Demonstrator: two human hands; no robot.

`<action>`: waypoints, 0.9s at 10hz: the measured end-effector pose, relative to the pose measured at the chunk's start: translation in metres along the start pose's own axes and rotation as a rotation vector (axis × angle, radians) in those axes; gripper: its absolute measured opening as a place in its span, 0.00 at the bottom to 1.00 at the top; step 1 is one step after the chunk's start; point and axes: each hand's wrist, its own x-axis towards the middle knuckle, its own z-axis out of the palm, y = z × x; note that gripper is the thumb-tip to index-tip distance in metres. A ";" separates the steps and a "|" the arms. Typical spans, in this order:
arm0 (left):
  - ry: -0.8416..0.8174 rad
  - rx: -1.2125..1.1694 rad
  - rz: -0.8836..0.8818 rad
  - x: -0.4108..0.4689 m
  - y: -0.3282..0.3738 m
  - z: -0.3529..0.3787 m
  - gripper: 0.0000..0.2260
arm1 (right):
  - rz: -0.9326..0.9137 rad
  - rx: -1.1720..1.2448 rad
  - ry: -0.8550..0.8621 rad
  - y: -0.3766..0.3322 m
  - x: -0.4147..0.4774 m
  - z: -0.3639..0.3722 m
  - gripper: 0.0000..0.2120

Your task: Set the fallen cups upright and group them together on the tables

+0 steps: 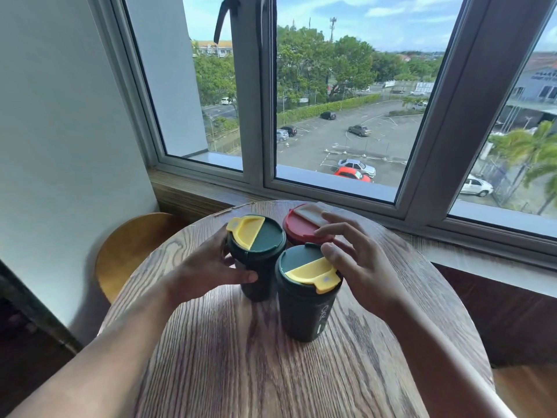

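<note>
Three lidded cups stand upright in a tight cluster on the round wooden table (211, 357); final grouping adjustment in progress.

Your left hand (208, 267) wraps the far-left green cup (256, 251) from its left side, thumb across the front, holding it. Your right hand (358, 257) is spread wide, fingertips resting on the lid rims of the near green cup (304, 303) and the red cup (301, 227), gripping neither. All long axes are vertical. The left cup lies just left of the near cup, touching or almost so; the red cup sits behind both. The remaining move, judged from this layout, is a short rightward nudge by the left hand, the nearer one, to close the cluster.
</note>
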 end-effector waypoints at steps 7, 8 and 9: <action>-0.059 -0.015 0.014 -0.010 -0.006 0.002 0.35 | 0.014 -0.025 0.000 0.005 0.000 -0.003 0.11; -0.021 0.019 0.015 -0.020 -0.004 0.003 0.39 | 0.009 0.020 0.026 -0.003 -0.004 -0.006 0.12; 0.040 0.042 0.026 -0.025 -0.005 0.001 0.44 | 0.016 0.030 0.060 -0.010 -0.006 -0.008 0.14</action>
